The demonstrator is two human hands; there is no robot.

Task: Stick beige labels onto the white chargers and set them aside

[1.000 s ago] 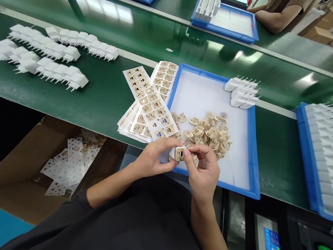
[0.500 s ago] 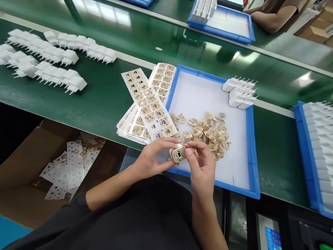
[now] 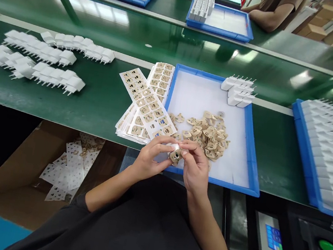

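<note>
Over the near edge of a blue tray (image 3: 250,162), my left hand (image 3: 149,158) grips a small white plug adapter by its sides. Its face carries a tan adhesive piece (image 3: 175,155) with a dark rectangular opening. My right hand (image 3: 195,171) is closed on the same adapter, thumb and fingers pressing at its upper right edge. Just beyond my left hand, a sheet of tan stickers (image 3: 147,99) lies slantwise over a stack of similar sheets (image 3: 163,76). Loose tan pieces (image 3: 211,136) are heaped in the tray, and white plug adapters (image 3: 236,93) stand in its far right corner.
Rows of white plug adapters (image 3: 40,47) lie at left on the green bench (image 3: 95,97). Another blue tray (image 3: 306,150) full of adapters is at right, above a green button (image 3: 329,248). A cardboard box (image 3: 12,173) holds used sheets below. A co-worker's arm (image 3: 273,19) rests opposite.
My right hand has shifted slightly left, its fingers now pressing closer around the adapter's top edge. The adapter has tilted a little in my hands.
</note>
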